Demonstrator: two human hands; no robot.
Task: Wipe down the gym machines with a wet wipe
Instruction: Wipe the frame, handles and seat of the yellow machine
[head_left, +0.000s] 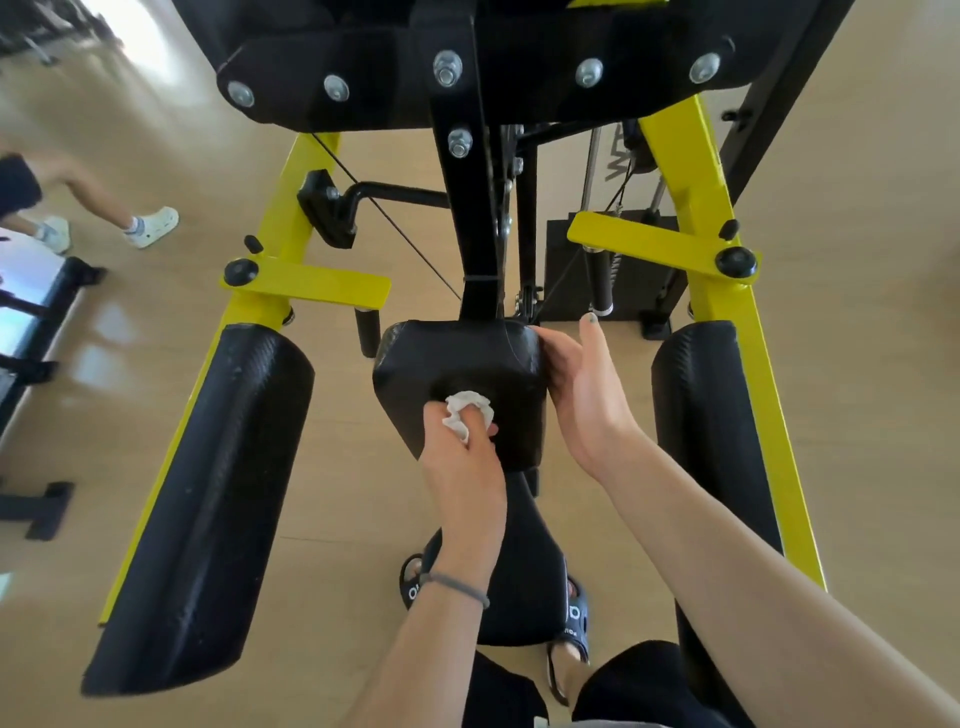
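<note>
Two long black arm pads flank the machine; the left arm pad (208, 493) slants along the yellow frame (270, 218). Next, the left hand (462, 462), fingers curled, clutches the wet wipe (467, 410), a small crumpled white wad pressed against the lower face of the centre pad (457, 358). This one is matte black with rounded corners. The right hand (582, 395) wraps its right edge, one finger raised. Beyond stands the right arm pad (701, 395).

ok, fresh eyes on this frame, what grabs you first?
The left hand presses a crumpled white wipe onto the black centre pad, mid-frame, while the right hand grips that pad's right edge. Around them, the bright yellow frame carries a long black pad on either side.
</note>
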